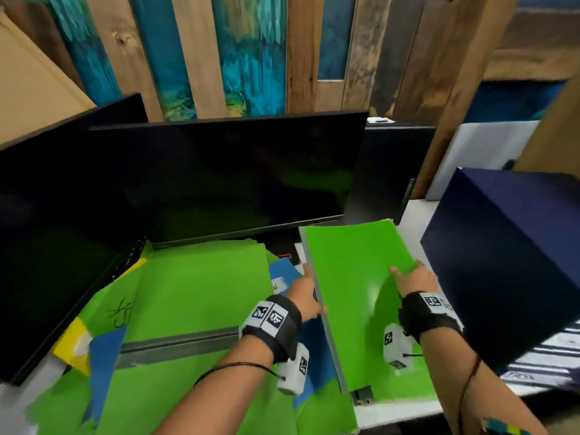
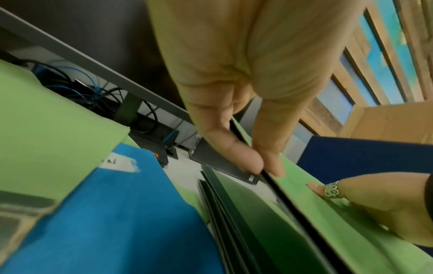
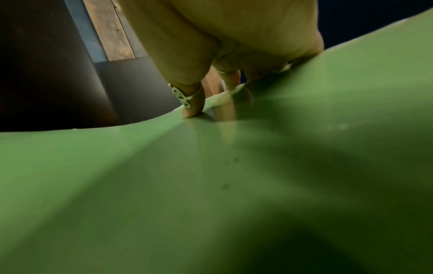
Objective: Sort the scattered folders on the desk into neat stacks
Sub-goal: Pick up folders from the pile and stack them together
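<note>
A green folder (image 1: 354, 277) with a grey spine lies on the right of the desk, over other green folders (image 2: 253, 213) seen edge-on in the left wrist view. My left hand (image 1: 310, 293) pinches its left edge, thumb on top and fingers beneath (image 2: 263, 167). My right hand (image 1: 411, 277) holds the right edge, its ringed thumb (image 3: 192, 103) pressing on the cover while the fingers wrap over the rim. The cover bows a little between my hands. Loose green (image 1: 194, 277), blue (image 1: 103, 356) and yellow (image 1: 73, 343) folders overlap on the left.
Two dark monitors (image 1: 219, 177) (image 1: 47, 246) stand close behind the folders. A dark blue box (image 1: 508, 262) sits right beside my right hand. Cables (image 2: 77, 89) lie under the monitor. The white desk's front edge (image 1: 408, 409) runs below the green folder.
</note>
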`<state>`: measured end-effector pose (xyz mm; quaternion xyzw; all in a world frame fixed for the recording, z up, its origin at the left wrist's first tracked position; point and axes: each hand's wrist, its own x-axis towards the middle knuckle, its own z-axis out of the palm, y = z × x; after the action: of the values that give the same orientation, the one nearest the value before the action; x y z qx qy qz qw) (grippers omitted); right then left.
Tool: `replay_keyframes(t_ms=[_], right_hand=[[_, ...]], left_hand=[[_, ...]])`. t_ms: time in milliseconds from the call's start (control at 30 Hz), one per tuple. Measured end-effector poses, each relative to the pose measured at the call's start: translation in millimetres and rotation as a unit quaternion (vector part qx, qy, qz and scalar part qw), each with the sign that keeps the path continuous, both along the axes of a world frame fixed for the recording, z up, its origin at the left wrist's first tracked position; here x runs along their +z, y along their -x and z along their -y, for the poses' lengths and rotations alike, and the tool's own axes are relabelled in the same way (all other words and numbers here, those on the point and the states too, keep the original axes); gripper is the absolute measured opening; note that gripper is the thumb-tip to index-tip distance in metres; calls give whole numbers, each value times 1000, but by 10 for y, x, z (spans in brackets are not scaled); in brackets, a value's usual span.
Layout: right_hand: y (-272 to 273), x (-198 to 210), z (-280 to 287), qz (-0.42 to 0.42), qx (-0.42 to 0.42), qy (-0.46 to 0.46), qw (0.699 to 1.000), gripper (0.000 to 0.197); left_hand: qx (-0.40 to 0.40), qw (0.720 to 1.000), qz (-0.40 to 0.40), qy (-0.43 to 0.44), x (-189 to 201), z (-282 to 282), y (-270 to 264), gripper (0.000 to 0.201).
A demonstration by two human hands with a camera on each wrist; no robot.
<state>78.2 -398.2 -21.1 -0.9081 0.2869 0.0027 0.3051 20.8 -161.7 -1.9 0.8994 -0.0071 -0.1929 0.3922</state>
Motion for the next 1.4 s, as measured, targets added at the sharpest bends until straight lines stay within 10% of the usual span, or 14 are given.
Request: replay_keyframes(t_ms=[300,500,667,933,1033,1167,1400], right_hand=[[51,-75,202,-117,40,112,986,70],[-33,27,-620,-10,218,118,969,53],[198,-31,-1579,-1,508,16,861,41],[611,-540,-2395,-167,629,150,744,119],[604,-639,-2386,-157,623,156,751,121],[607,-582,-2376,-120,586,88,796,117],[607,-43,-2288,-14,526,6,851,78]], left_hand=[[-51,997,25,-44,-322,123,-113,95],[98,972,80,-196,-395,-843,-2,74],[396,874,-55,-278,-379,-1904,517,54],[504,824,-161,-203,-485,-2319,1079,79],[474,859,-94,-168,-354,-2349,1154,41],[450,885,109,-51,-34,-2269,1194,66],[395,846,357,-30,596,-2005,980,61]])
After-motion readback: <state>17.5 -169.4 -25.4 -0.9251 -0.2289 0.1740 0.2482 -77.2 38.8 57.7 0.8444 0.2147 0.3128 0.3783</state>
